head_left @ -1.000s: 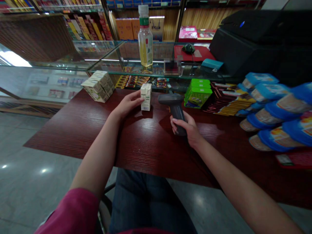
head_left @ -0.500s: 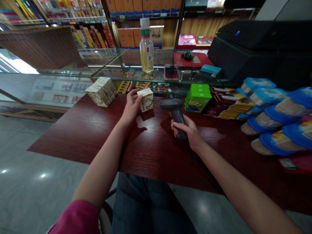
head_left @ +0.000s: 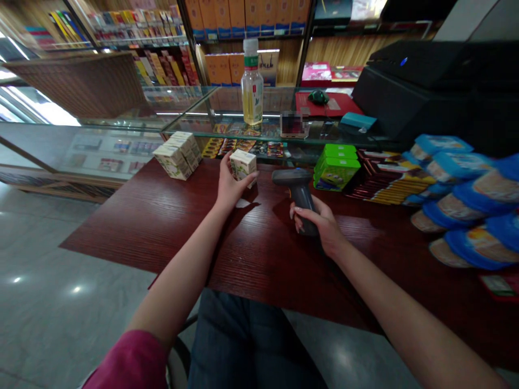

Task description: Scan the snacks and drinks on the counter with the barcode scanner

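Observation:
My left hand (head_left: 233,186) is closed around a small white drink carton (head_left: 243,163) with green leaf print. The thumb lies across its near lower side and the fingers are behind its left side. The carton is upright at the middle of the dark red wooden counter (head_left: 251,243); whether its base touches the wood I cannot tell. My right hand (head_left: 318,219) grips the handle of a dark grey barcode scanner (head_left: 298,186). The scanner's head points left, a short way right of the carton. Several matching cartons (head_left: 178,155) stand grouped at the counter's left back.
Green boxes (head_left: 336,167), dark red and yellow packets (head_left: 381,178) and blue-lidded tubs (head_left: 466,200) crowd the right side. Behind, a bottle (head_left: 252,92) of yellow drink stands on the glass case (head_left: 203,121), with a mouse (head_left: 318,97) on a red mat. A black machine (head_left: 401,92) sits back right.
My left thumb has moved across the carton's near side, and the carton has turned in my hand. The scanner stays in my right hand. The whole view has shifted slightly.

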`<act>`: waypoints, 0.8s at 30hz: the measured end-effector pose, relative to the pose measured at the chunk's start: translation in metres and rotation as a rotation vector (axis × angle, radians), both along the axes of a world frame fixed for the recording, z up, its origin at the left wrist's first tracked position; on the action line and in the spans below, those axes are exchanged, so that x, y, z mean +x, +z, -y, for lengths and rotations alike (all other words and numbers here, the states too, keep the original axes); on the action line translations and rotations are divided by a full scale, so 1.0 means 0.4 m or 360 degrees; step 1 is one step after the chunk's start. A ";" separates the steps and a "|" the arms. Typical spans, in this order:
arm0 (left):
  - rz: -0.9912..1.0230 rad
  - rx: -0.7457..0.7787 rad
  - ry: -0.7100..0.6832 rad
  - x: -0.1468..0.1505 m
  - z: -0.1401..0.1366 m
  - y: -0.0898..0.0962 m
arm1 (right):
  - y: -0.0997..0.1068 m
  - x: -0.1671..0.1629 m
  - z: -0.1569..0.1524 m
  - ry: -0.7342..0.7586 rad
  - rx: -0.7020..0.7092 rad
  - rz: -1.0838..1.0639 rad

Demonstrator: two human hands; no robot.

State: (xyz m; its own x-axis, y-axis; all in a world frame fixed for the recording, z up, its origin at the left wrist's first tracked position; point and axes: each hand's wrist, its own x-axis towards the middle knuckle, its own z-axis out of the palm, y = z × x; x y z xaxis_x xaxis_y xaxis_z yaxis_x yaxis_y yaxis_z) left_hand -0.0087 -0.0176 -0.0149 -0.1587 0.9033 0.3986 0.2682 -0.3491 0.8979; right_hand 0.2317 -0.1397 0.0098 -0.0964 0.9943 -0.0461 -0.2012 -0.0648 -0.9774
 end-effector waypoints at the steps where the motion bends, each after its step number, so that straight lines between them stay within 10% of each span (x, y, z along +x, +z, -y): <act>1: -0.0041 0.0029 0.0093 0.012 -0.001 -0.010 | 0.000 0.000 -0.001 -0.0002 0.0000 0.0006; 15: -0.0101 -0.0103 0.1020 -0.125 -0.092 0.005 | 0.003 0.004 0.002 -0.0038 -0.0022 0.0028; 24: 0.0162 -0.0270 0.1101 -0.132 -0.175 0.019 | 0.005 0.002 0.003 -0.0040 -0.0071 0.0128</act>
State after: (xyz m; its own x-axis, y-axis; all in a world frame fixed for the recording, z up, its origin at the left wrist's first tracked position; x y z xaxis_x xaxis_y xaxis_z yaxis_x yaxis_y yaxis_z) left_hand -0.0613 0.0523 -0.0073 -0.7459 0.6306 0.2146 0.2895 0.0167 0.9570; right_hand 0.2326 -0.1408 0.0116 -0.0655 0.9931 -0.0972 -0.1243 -0.1048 -0.9867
